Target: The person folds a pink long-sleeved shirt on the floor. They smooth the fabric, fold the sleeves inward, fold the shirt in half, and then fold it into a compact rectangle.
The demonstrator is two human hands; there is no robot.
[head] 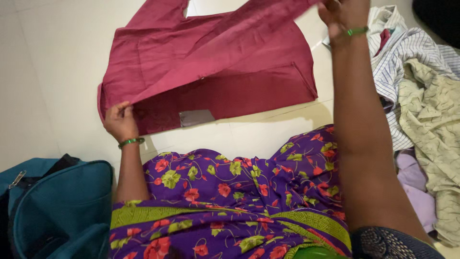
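Sitting on the pale floor (52,72), a person folds a maroon garment (215,62). Teal bag (57,211) at lower left, zip open; contents too dark to tell. Left hand (120,122) pinches the garment's lower left corner against the floor. Right hand (342,17) is raised, gripping the opposite edge, cloth stretched between. Heap of clothes (421,96) lies just right.

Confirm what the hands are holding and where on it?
Both hold the maroon garment: the left hand grips its lower left edge near the floor, and the right hand lifts a fold of its upper right edge.
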